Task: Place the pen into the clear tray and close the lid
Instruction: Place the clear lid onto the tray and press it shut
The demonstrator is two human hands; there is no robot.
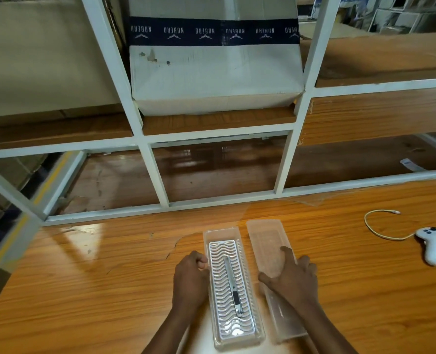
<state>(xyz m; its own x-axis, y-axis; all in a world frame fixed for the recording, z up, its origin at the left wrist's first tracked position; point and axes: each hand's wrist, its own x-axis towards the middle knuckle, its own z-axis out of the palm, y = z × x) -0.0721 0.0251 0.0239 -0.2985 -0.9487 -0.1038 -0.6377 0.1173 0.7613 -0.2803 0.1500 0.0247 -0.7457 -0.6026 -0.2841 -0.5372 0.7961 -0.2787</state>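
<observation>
A long clear tray (pixel 208 241) with a white wavy insert lies on the wooden table near its front edge. The silver and black pen (pixel 233 286) rests lengthwise on that insert. My left hand (pixel 190 275) presses against the tray's left wall, fingers curled on the rim. The clear lid (pixel 265 236) lies flat just right of the tray. My right hand (pixel 289 275) lies on the lid's middle, thumb at its left edge and fingers spread over its top.
A white game controller (pixel 432 244) with a yellow cable (pixel 380 227) lies on the table at the right. Behind the table stands a white metal shelf frame (pixel 158 175) holding a large cardboard box (pixel 215 60).
</observation>
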